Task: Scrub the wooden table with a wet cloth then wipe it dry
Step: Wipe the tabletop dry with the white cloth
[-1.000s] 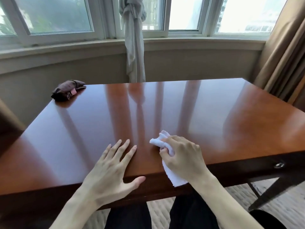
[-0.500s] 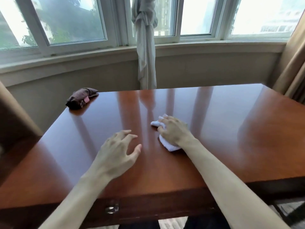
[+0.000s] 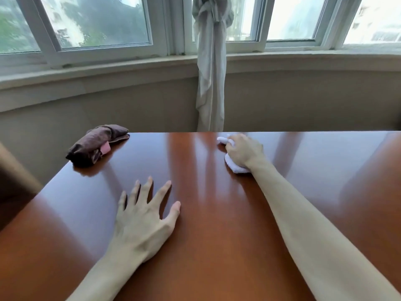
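The glossy reddish-brown wooden table (image 3: 325,181) fills the lower half of the view. My right hand (image 3: 244,151) grips a bunched white cloth (image 3: 235,167) and presses it on the tabletop near the far edge, arm stretched out. My left hand (image 3: 144,216) lies flat on the wood nearer to me, fingers spread, holding nothing. A folded dark brown cloth (image 3: 96,144) with a pink tag lies at the table's far left corner.
Behind the table a beige wall curves under a row of windows (image 3: 97,22). A knotted pale curtain (image 3: 211,68) hangs down to the table's far edge. A dark brown piece of furniture (image 3: 13,183) stands at the left.
My right hand has pushed the white cloth from the near edge across the table to the far edge. My left hand slid forward and flattened on the wood. The view moved forward over the table.
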Available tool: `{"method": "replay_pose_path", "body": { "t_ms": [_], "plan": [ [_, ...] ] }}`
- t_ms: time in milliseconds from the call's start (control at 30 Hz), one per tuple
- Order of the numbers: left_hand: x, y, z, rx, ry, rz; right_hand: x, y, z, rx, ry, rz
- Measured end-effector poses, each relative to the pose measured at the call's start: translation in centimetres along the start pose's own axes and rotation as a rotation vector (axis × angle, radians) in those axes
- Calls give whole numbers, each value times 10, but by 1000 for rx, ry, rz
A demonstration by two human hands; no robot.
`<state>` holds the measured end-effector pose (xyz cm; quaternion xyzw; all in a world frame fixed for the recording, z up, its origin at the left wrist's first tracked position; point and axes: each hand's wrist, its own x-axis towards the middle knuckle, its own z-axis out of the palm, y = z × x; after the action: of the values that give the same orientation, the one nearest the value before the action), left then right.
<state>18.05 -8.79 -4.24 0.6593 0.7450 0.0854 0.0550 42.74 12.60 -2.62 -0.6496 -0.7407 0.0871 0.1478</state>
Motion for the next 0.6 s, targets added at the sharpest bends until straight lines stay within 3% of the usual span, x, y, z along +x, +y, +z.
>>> {"method": "replay_pose_path", "body": {
  "t_ms": [200, 400, 600],
  "plan": [
    [1, 0, 1, -10, 8, -21, 51, -77, 34, -60, -77, -191],
    [-2, 1, -2, -87, 6, -28, -50, -111, 20, 10, -166, -405],
    [-8, 1, -6, -126, 9, -6, -150, -89, 5, 78, -160, -490]
  ]
}}
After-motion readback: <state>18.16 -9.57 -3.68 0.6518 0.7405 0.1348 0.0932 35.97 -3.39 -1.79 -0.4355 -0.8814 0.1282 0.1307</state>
